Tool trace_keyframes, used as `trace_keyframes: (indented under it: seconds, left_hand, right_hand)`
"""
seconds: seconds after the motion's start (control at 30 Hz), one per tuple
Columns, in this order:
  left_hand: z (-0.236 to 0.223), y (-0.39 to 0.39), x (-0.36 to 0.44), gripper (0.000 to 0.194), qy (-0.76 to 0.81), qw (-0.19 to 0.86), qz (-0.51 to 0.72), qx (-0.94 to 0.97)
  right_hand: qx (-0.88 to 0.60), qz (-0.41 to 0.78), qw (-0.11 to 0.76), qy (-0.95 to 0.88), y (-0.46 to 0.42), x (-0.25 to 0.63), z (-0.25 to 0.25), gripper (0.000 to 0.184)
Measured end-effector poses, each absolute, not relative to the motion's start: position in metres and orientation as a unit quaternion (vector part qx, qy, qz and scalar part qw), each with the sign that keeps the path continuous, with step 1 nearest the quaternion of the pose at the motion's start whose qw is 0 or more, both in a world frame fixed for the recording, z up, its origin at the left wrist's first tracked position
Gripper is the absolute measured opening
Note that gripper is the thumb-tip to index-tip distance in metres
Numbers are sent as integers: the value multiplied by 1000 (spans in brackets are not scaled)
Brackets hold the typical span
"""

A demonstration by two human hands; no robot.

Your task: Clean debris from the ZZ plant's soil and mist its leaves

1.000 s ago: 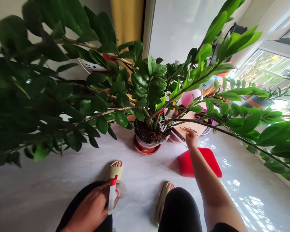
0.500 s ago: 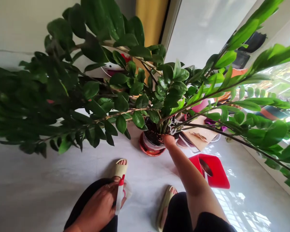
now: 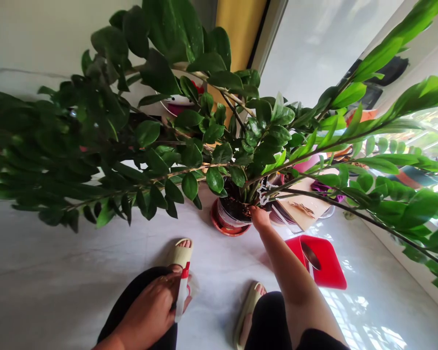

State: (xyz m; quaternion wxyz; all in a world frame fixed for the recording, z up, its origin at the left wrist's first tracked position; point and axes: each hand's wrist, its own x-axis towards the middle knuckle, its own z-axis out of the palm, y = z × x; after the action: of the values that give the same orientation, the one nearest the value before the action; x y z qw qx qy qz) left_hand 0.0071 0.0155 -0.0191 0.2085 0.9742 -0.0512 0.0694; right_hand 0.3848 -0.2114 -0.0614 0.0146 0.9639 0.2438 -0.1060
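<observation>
My left hand (image 3: pixel 156 302) is closed around a spray bottle (image 3: pixel 183 291) with a white head and a red nozzle, held above my left knee. My right hand (image 3: pixel 260 217) reaches down to the near edge of a plant pot (image 3: pixel 234 219), at the dark soil (image 3: pixel 233 203) by the stems. Its fingertips are hidden, so what they hold, if anything, does not show. Out of the pot grows a large leafy plant (image 3: pixel 214 180), its long stems arching to both sides. White twisted ties (image 3: pixel 264 191) wrap the stems near their base. Under the pot lies a reddish saucer (image 3: pixel 219 228).
A red bin (image 3: pixel 331 262) with a dark opening stands right of my forearm. Behind it, a tan board (image 3: pixel 308 199) bears dry brown bits. My feet in pale slippers (image 3: pixel 178 253) rest on the light floor (image 3: pixel 58 282). Long stems spread across the upper view.
The plant's upper leaves appear slightly farther right in view. My right hand has shifted a little right and down at the pot's edge. My left hand keeps the spray bottle nearly in place.
</observation>
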Motion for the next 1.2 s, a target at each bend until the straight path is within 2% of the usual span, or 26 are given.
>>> trace_keyframes:
  seconds: [0.23, 0.4, 0.63, 0.73, 0.87, 1.03, 1.2]
  left_hand:
    - [-15, 12, 12, 26, -55, 208, 57, 975]
    - [-14, 9, 13, 27, -52, 221, 65, 972]
    - [-24, 7, 14, 25, -52, 249, 55, 965]
    - [-26, 8, 15, 25, -58, 240, 54, 968]
    - [-21, -11, 25, 14, -58, 258, -2, 964]
    - [-16, -75, 60, 19, -61, 270, -139, 951]
    - [-18, -120, 106, 20, -135, 294, -186, 928]
  right_hand:
    - [972, -79, -64, 214, -208, 377, -51, 30]
    - [964, -65, -165, 196, -204, 376, -44, 24]
    - [895, -28, -415, 163, -226, 369, -42, 19]
    - [836, -18, -534, 128, -236, 364, -41, 29]
    - [753, -40, -652, 79, -249, 357, -35, 44]
    - [679, -75, -729, 29, -280, 344, -24, 48]
    - [650, -66, -757, -33, -336, 348, -18, 52]
